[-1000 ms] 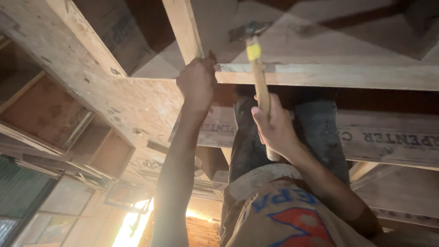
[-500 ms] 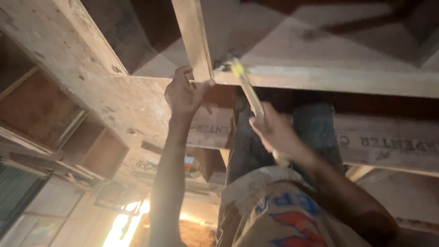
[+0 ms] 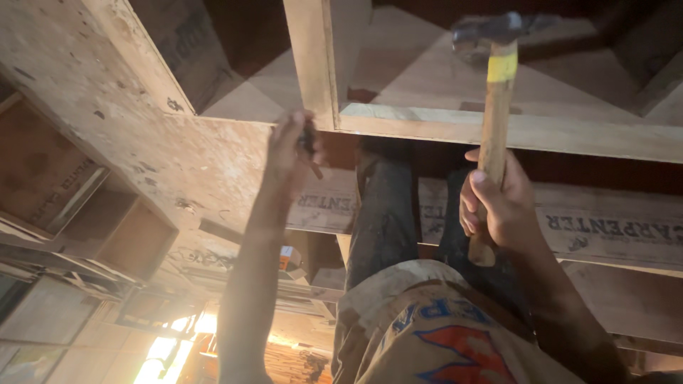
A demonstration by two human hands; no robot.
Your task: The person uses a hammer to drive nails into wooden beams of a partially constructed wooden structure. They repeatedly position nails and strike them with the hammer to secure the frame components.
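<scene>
Hammer (image 3: 496,107): wooden handle, pale brown, a yellow band just below the head; dark metal head, blurred, at the top of view. It stands nearly upright, head up, handle tilted slightly left toward the butt. My right hand (image 3: 498,206) is wrapped round the lower handle, the butt end showing below my fingers. The head sits well above the horizontal wooden beam (image 3: 541,131), and the handle crosses in front of it. Nails (image 3: 308,142): small, dark, pinched in my left hand (image 3: 288,153), one tip poking out down and to the right; count cannot be told. That hand sits against the joint where the upright wooden post (image 3: 313,57) meets the beam.
</scene>
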